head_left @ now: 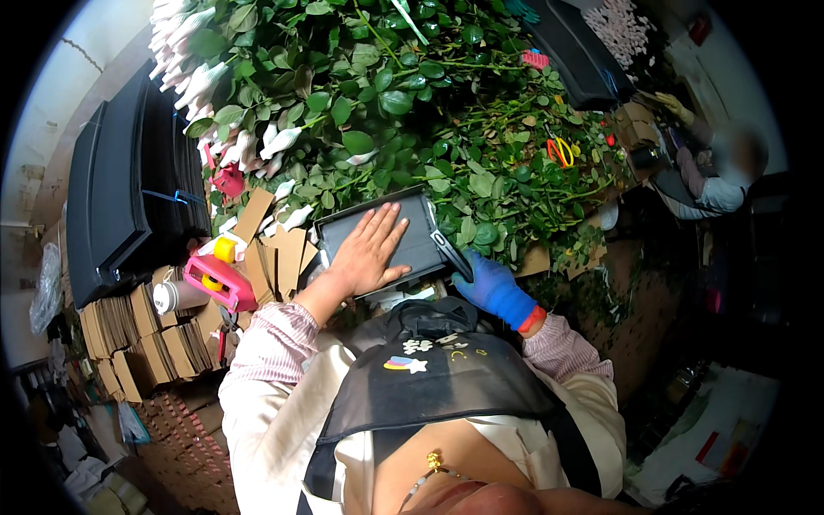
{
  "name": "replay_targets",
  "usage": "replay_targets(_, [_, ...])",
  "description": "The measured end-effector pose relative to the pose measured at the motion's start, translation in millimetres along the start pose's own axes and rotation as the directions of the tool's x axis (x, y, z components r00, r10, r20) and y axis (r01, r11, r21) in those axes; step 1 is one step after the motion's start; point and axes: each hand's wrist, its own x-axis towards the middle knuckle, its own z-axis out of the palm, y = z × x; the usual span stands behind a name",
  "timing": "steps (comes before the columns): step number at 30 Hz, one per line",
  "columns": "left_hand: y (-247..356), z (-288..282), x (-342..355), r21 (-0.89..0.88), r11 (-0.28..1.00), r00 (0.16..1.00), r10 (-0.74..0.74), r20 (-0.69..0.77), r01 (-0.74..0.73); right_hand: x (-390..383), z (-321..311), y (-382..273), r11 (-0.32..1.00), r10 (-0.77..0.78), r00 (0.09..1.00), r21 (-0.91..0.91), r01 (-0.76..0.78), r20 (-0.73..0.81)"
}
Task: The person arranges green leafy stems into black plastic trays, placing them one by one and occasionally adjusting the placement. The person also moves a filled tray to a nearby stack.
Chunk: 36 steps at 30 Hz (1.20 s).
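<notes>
My bare left hand (372, 251) lies flat, fingers stretched out, on a shallow dark grey tray-like piece (415, 221) with a raised pale-edged rim. At the right side of that piece, my right hand (495, 290), in a blue glove with a red cuff, closes around a black-handled tool (452, 257) with a light oblong metal part. The tool lies against the rim; its kind is not clear. Just beyond my hands, leafy green flower stems (378, 94) are heaped up. White-wrapped flower heads (279, 142) stick out on their left side.
Left stand a stack of black sheets (129, 189), a pink tape dispenser (221, 283), a lidded cup (178, 296), cardboard pieces (163, 343) and red-handled cutters (227, 330). Orange-yellow scissors (560, 153) lie among the right-hand stems. Another person (717, 184) works at the far right.
</notes>
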Motion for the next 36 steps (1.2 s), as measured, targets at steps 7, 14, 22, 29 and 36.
replay_targets(7, [10,-2,-9,-0.324,0.943,0.989,-0.113,-0.093,0.077,-5,-43,-7,1.000,0.024,0.999,-0.013,-0.024,0.028])
replay_targets(14, [82,-13,-46,-0.997,-0.064,0.782,-0.623,0.001,-0.050,-15,-57,-97,0.731,-0.432,0.900,0.559,0.392,-0.066])
replay_targets(22, [65,38,-155,-0.756,0.448,0.340,-0.888,-0.311,0.477,56,11,-46,0.796,-0.307,0.849,0.372,0.477,-0.431])
replay_targets(29, [39,102,-175,-0.334,0.547,0.481,-0.836,-0.265,0.767,49,-6,-72,0.886,-0.396,0.843,0.088,0.455,-0.364])
replay_targets(36, [-36,75,-215,-0.494,0.186,-0.171,-0.788,-0.591,0.849,31,-24,-99,0.829,-0.388,0.874,0.305,0.469,-0.292])
